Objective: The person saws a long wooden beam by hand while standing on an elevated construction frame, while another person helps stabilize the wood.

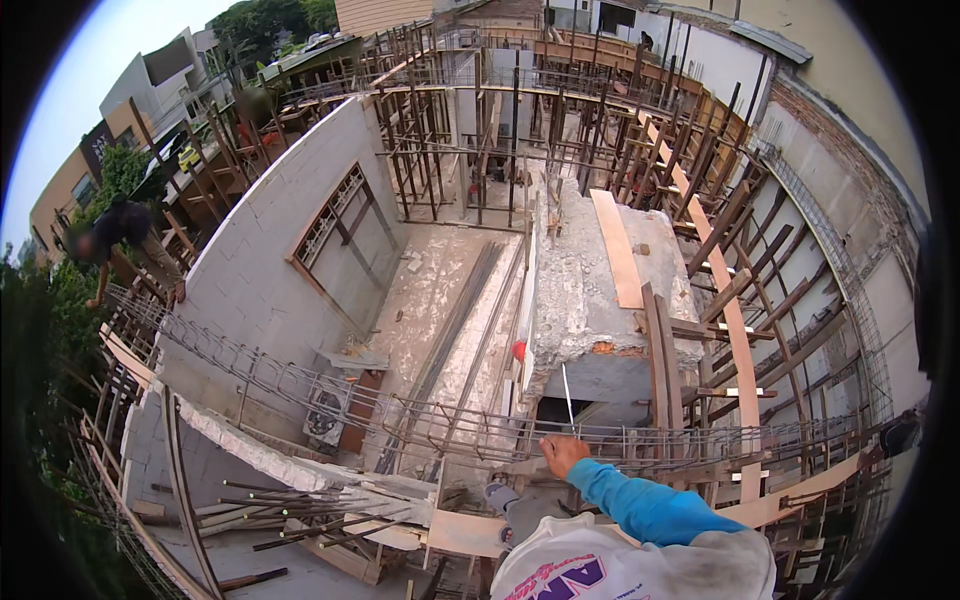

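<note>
My right hand (562, 455), in a blue sleeve, is closed at the long steel rebar cage (350, 395) that runs across below me; what its fingers hold is too small to make out. A thin white strip (567, 390) stands just beyond it, in front of a broken concrete block (590, 270) with exposed brick; whether my hand touches the strip I cannot tell. My left hand is out of sight. A sandalled foot (500, 495) is under me, beside a pale plank (465, 532).
A person (130, 235) leans at the far left beside a grey block wall (250, 250). Timber props (420, 150) and long planks (735, 340) fill the back and right. Bundled rods (300, 510) jut out at lower left. Below lies a floor (420, 300) with long metal lengths.
</note>
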Tool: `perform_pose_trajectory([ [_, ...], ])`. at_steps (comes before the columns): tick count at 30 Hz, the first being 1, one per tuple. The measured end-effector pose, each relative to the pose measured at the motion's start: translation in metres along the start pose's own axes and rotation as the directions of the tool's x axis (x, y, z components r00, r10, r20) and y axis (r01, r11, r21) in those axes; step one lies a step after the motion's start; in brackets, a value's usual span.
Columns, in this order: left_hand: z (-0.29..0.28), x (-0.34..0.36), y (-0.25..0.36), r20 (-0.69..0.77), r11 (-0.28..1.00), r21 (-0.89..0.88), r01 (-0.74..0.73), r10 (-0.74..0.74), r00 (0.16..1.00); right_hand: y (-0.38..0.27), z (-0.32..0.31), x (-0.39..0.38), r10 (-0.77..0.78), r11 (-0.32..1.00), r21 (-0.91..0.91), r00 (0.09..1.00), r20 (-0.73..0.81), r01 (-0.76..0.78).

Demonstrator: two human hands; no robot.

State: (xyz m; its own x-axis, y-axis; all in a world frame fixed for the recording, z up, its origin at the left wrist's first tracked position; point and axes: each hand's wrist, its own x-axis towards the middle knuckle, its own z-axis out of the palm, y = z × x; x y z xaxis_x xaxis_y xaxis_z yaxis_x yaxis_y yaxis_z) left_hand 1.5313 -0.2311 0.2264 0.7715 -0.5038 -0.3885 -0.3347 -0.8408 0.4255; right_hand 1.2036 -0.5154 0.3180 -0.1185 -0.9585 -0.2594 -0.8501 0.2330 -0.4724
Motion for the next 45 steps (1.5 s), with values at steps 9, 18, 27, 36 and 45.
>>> perform_pose_trajectory([
  [9, -0.008, 0.032, 0.024, 0.017, 0.993, 0.107, -0.058, 0.057, 0.998, -0.009, -0.006, 0.001, 0.045, 0.999, -0.027, 0.996, 0.082, -0.043],
  [18, -0.012, 0.035, 0.033, 0.007, 0.990, 0.142, -0.017, 0.016, 1.000, -0.006, -0.007, 0.001, 0.006, 1.000, 0.002, 0.999, 0.032, -0.006],
  [27, -0.014, 0.028, 0.033, -0.017, 0.988, 0.150, 0.027, -0.025, 1.000, -0.004, -0.011, 0.002, 0.038, 0.999, 0.033, 0.993, 0.112, -0.042],
  [36, -0.014, 0.011, 0.023, -0.048, 0.988, 0.107, 0.109, -0.105, 0.993, 0.002, -0.007, 0.007, -0.013, 1.000, 0.014, 0.983, 0.186, 0.011],
  [45, -0.013, -0.006, 0.017, -0.066, 0.978, 0.089, 0.188, -0.183, 0.981, 0.002, -0.009, 0.023, -0.076, 0.989, -0.082, 0.892, 0.445, 0.126],
])
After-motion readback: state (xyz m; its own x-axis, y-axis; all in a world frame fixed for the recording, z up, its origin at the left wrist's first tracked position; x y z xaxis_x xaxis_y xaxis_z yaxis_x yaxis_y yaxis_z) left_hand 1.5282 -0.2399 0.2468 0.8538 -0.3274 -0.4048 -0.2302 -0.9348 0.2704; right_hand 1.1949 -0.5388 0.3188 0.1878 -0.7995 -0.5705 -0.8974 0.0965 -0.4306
